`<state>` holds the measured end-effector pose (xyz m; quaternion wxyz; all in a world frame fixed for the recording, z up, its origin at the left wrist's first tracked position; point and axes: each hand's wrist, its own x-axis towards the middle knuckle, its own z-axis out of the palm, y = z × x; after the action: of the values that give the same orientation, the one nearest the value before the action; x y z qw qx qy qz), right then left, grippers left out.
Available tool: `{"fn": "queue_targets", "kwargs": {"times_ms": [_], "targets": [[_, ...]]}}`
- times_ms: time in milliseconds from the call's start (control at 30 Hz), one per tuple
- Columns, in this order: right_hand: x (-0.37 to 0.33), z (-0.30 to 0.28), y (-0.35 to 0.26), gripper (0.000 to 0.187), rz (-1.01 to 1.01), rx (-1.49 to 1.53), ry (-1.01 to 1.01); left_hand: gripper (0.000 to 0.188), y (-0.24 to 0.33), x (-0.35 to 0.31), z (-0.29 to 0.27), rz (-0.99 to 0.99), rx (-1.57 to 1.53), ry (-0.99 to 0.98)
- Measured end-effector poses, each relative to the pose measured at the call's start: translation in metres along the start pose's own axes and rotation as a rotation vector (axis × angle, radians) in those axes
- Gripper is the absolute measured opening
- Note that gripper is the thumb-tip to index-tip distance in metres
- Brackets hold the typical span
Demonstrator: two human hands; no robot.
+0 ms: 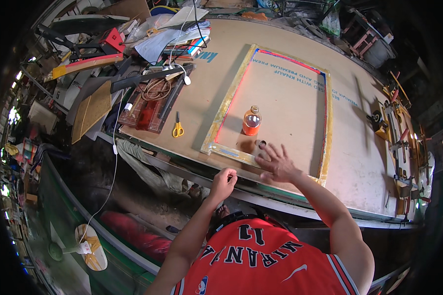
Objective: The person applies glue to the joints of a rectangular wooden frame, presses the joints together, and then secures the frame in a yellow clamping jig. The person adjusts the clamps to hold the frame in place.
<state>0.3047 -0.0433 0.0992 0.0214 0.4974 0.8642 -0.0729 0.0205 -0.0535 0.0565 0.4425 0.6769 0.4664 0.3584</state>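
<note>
My right hand point(275, 162) lies flat with fingers spread on the board inside a rectangular wooden frame point(223, 109), near the frame's front rail. Just beyond its fingertips sits a small dark cap point(261, 143), and past that a glass bottle of orange liquid point(251, 121) stands upright. My left hand point(223, 183) hovers at the table's front edge with fingers curled in; whether it pinches something small I cannot tell. The frame has yellowish rails with red and blue inner edges.
Yellow-handled scissors point(177, 129) lie left of the frame on the brown board point(359, 162). A cluttered pile of papers, cables and tools point(157, 44) fills the far left corner. Hand tools point(398, 128) line the right edge. A white cable hangs off the left side.
</note>
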Motion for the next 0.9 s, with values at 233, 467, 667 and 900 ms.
{"fn": "queue_targets", "kwargs": {"times_ms": [233, 467, 667, 900], "targets": [[0.006, -0.008, -0.006, 0.071, -0.027, -0.016, -0.020, 0.016, -0.006, 0.002, -0.010, 0.000, 0.022, -0.011], [0.011, 0.000, -0.010, 0.076, -0.030, 0.010, -0.057, 0.016, -0.012, 0.004, -0.020, 0.006, 0.014, -0.026], [0.015, -0.005, -0.017, 0.076, -0.040, 0.037, -0.105, 0.015, -0.014, 0.004, -0.025, 0.010, 0.018, -0.038], [0.021, -0.004, -0.024, 0.073, -0.102, 0.037, -0.066, 0.017, -0.015, 0.003, -0.024, 0.000, 0.022, -0.053]]}}
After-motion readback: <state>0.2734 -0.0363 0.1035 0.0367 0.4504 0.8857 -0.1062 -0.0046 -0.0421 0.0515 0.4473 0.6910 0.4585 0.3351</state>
